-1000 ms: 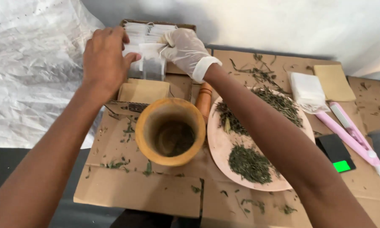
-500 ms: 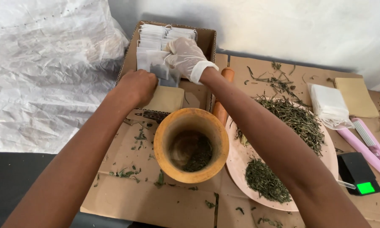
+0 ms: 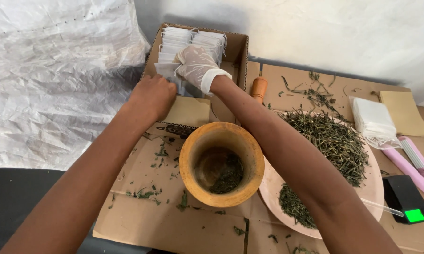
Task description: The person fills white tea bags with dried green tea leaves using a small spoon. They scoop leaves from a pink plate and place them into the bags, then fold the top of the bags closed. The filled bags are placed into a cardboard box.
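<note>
An open cardboard box (image 3: 240, 51) at the back holds rows of small white sachets (image 3: 183, 40). My right hand (image 3: 195, 63), in a thin white glove, reaches into the box and rests on the sachets, fingers curled around them. My bare left hand (image 3: 153, 96) grips the box's near left wall, close to a sachet at the front. In front of the box stands a wooden mortar (image 3: 221, 162) with crushed green herb at its bottom.
A wooden pestle (image 3: 259, 89) lies beside the box. A pink plate (image 3: 374, 190) of dried green herbs sits right of the mortar. Further right are a stack of white sachets (image 3: 374, 120), a tan pad (image 3: 405, 110), a pink tool (image 3: 412, 162) and a small black scale (image 3: 407, 204). White plastic sheeting (image 3: 56, 80) covers the left.
My left hand has dropped from the sachets to the box's near left wall. My gloved right hand has stayed on the sachets. The view has shifted, so everything sits lower in frame.
</note>
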